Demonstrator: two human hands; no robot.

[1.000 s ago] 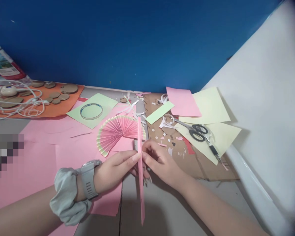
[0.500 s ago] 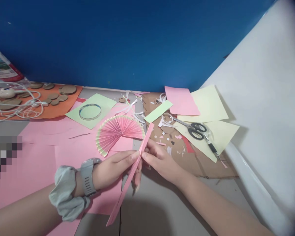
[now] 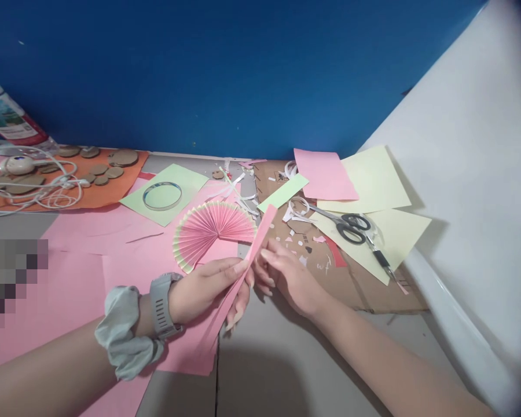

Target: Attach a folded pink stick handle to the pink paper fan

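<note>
1 pink folded strip [image 3: 260, 233] in hand, tilted, upper end leaning toward the left edge of the cardboard [image 3: 356, 295], lower end passing in front of the right edge of the large pink sheets [image 3: 78, 301]. Pinched near mid-length by the left hand [image 3: 217, 281], closed with thumb on top and fingers beneath. Right hand [image 3: 290, 275] just beside, part-open, fingers loosely curled, nothing visible in its grasp; cannot tell whether touching the strip. Judging by the grip, probably at the step of pressing or turning folded layers; would call next for a steady left pinch and a light right-hand hold, layers kept aligned.

Counted: 1 pleated fan [image 3: 217, 223], pink with a pale green rim, at the upper right of the large pink sheets. Beyond it, 1 green square [image 3: 190, 180] carrying 1 thin ring [image 3: 165, 207]. On the cardboard, 1 green strip [image 3: 283, 193] near the left edge, 1 smaller pink sheet [image 3: 325, 175] at the far edge, 2 pale yellow sheets [image 3: 399, 237] toward the right edge, 1 pair of scissors [image 3: 351, 226] and 1 black-gripped tool [image 3: 380, 258] lying partly across the nearer. On the orange sheet [image 3: 106, 196], at least 6 cardboard discs [image 3: 124, 157]. Cannot count the large pink sheets.
</note>
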